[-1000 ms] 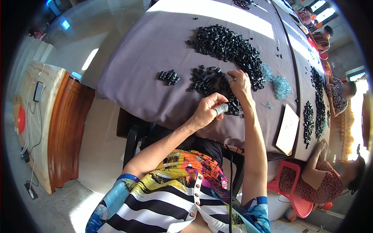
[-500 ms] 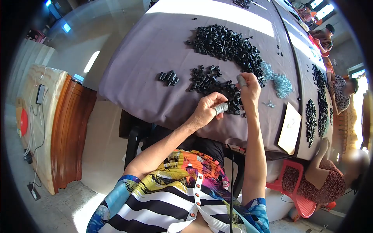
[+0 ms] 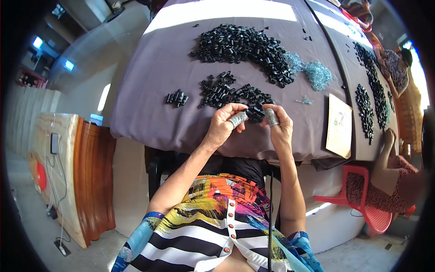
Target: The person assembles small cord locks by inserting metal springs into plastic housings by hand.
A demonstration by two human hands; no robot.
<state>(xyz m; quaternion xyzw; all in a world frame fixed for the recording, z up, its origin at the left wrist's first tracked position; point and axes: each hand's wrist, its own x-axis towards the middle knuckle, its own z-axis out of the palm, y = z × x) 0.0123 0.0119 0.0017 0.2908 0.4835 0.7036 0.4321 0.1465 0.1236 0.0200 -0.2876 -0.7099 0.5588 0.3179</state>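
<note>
My left hand [image 3: 223, 125], a grey wrap round one finger, is pinched closed near the table's front edge, with a small black piece [image 3: 245, 110] at its fingertips. Just right of it, my right hand [image 3: 280, 124], also with a wrapped finger, has its fingertips together; what they hold is too small to name. Beyond both hands lies a pile of short black tubular pieces [image 3: 219, 92]. A small group of similar pieces [image 3: 176, 98] sits to the left. Farther back spreads a larger black pile [image 3: 235, 43], with a heap of shiny silvery-blue small parts [image 3: 318, 75] at its right.
A card [image 3: 339, 127] lies on the grey tablecloth [image 3: 149, 77] at the right. More black piles [image 3: 364, 109] lie past the dark seam. People sit along the right side, one near a red chair [image 3: 371, 213]. A wooden counter [image 3: 93, 177] stands at the left.
My right hand has come back from the pile towards my left hand, which stays pinched. The camera view has shifted, so the table contents appear farther left and higher.
</note>
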